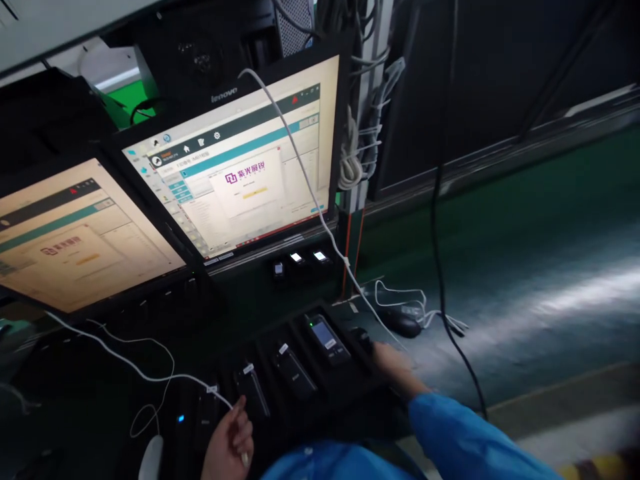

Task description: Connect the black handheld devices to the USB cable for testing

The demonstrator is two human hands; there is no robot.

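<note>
So, dim workbench (525, 293), green-grey top. Left hand (229, 443) at 6 o'clock pinching a white cable (150, 377) by the phone tray (280, 390). Right hand (395, 367) at 5 o'clock touching the tray's edge; grip hard to tell. Two lit monitors (240, 167) at 11 o'clock, mouse (400, 325) nearby.
</note>
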